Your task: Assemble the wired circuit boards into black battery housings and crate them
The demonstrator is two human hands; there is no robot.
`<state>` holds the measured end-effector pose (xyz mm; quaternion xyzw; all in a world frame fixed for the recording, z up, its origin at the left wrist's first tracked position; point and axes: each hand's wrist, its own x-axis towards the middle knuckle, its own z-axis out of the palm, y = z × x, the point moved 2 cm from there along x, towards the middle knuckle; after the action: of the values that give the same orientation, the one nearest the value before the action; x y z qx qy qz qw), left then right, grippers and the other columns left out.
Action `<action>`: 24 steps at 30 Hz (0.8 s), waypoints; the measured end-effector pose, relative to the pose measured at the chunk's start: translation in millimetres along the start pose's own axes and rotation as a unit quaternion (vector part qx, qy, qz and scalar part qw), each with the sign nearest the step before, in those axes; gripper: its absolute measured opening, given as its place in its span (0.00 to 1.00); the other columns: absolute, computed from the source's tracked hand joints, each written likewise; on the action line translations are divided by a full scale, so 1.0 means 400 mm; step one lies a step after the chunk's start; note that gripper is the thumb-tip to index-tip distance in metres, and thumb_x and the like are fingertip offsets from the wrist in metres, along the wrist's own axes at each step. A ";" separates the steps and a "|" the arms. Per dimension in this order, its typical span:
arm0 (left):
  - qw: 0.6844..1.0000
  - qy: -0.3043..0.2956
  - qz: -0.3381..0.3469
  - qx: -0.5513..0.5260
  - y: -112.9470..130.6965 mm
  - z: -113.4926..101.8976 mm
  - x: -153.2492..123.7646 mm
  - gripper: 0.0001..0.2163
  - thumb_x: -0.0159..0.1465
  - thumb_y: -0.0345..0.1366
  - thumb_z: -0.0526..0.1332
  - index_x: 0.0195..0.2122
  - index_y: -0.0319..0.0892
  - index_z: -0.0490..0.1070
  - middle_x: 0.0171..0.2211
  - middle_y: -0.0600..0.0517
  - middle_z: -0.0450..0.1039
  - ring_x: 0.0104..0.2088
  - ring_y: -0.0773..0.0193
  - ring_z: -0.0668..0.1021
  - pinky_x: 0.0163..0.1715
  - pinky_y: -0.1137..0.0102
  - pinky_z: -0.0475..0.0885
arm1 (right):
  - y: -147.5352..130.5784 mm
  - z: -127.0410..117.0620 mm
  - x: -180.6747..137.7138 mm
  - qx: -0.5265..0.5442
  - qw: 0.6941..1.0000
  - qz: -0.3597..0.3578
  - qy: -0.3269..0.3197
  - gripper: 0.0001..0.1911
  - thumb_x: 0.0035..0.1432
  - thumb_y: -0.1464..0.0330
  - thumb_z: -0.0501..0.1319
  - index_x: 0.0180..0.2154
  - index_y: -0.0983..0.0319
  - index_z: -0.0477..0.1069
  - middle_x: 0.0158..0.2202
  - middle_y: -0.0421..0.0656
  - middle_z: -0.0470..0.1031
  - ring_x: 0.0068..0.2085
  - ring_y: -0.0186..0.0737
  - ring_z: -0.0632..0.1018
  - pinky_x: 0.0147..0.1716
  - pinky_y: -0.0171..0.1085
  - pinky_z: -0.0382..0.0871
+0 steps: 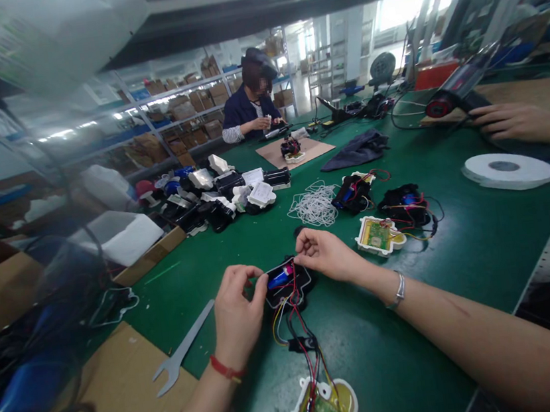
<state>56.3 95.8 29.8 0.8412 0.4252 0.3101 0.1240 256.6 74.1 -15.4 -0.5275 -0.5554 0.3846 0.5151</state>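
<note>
Head view: left hand point(235, 311) and right hand point(323, 253) each pinch an end of the black plastic housing with blue cell point(287, 281); no legible writing anywhere.

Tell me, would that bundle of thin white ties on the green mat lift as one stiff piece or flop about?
Probably floppy: the white ties lie in a loose tangled heap of thin loops. Likely light, since each strand looks very thin. Pushed across the green mat, the heap would probably spread or snag rather than roll; loose strands could drop off when lifted.
</note>
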 end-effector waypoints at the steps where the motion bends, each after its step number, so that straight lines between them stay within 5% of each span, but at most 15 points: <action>1: 1.000 0.000 0.000 0.002 -0.001 0.001 0.001 0.06 0.63 0.38 0.57 0.31 0.42 0.68 0.33 0.53 0.66 0.31 0.65 0.69 0.31 0.71 0.64 | 0.003 0.001 0.000 0.006 1.000 0.005 0.000 0.09 0.49 0.69 0.63 0.31 0.62 0.64 0.25 0.36 0.67 0.25 0.28 0.69 0.25 0.30 0.63; 16: 0.999 0.005 0.044 0.026 0.001 0.019 -0.001 0.03 0.62 0.33 0.57 0.33 0.41 0.67 0.34 0.51 0.66 0.36 0.63 0.71 0.37 0.69 0.66 | 0.011 0.033 0.005 0.103 0.991 0.089 0.002 0.09 0.48 0.69 0.60 0.34 0.63 0.66 0.28 0.36 0.68 0.24 0.27 0.66 0.23 0.29 0.59; 24: 0.989 -0.028 0.142 0.033 0.001 0.034 0.000 0.10 0.65 0.29 0.52 0.44 0.44 0.70 0.41 0.49 0.67 0.42 0.63 0.71 0.41 0.68 0.67 | 0.009 0.045 0.006 0.134 0.986 0.100 0.004 0.07 0.47 0.69 0.60 0.32 0.63 0.66 0.25 0.35 0.65 0.23 0.27 0.64 0.23 0.30 0.56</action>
<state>65.2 96.4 19.3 0.9052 0.3077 0.2864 0.0627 240.1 78.9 -21.8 -0.5080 -0.4419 0.5028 0.5421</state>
